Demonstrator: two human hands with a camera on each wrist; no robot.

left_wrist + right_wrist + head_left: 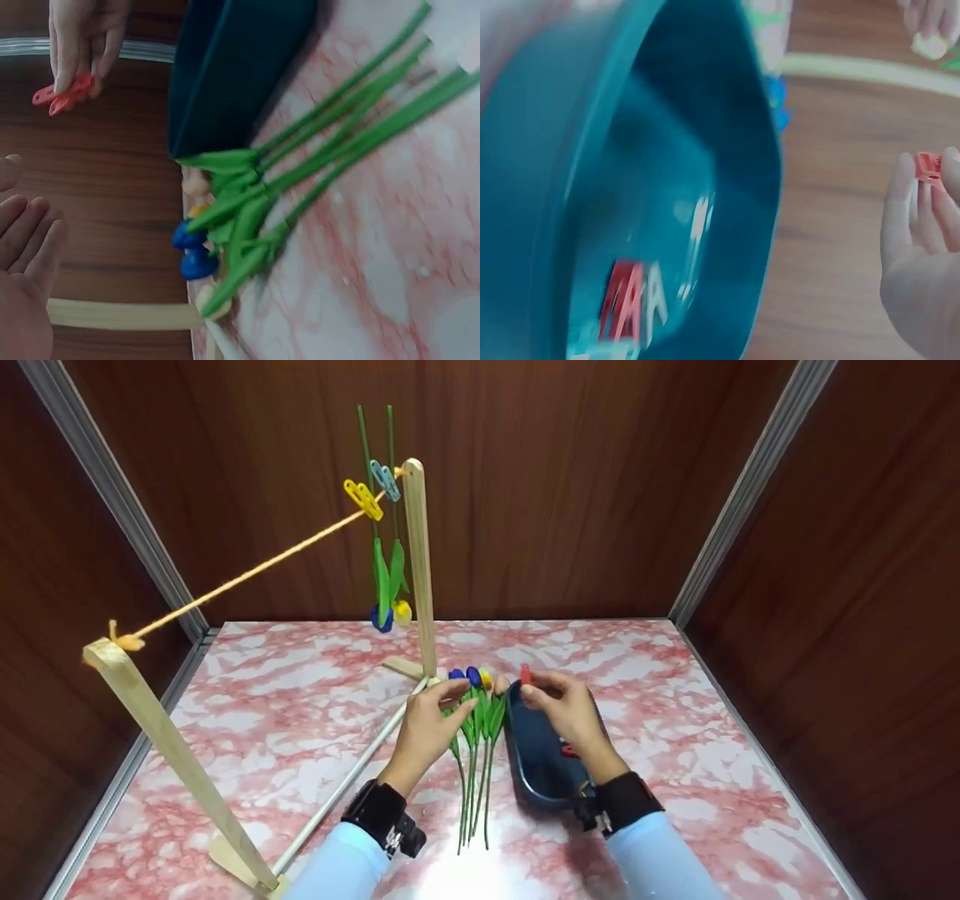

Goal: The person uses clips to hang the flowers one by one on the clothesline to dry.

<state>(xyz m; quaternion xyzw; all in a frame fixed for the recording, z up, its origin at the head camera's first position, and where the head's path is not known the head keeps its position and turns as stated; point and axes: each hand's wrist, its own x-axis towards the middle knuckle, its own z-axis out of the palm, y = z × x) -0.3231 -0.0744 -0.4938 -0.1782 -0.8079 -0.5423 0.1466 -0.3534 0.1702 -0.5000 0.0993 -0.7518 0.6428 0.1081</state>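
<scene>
In the head view my right hand (568, 709) pinches a red clothespin (526, 673) above the far end of a dark blue-green bin (536, 780). The left wrist view shows the clothespin's two handles (64, 96) sticking out from the fingers. My left hand (433, 720) is over the tulips with its fingers loosely extended, and nothing shows in its grasp in the left wrist view. Several artificial tulips (480, 727) lie on the table between the hands, with blue, yellow and pale blooms at the far end. Inside the bin are more clothespins (626, 300).
A string (255, 572) runs between two wooden posts (420, 570) on the left. Two tulips hang blooms down from it, by a yellow clothespin (364, 500) and a blue clothespin (385, 480). A white rod (352, 772) joins the posts' bases. Brown panels (555, 510) enclose the table.
</scene>
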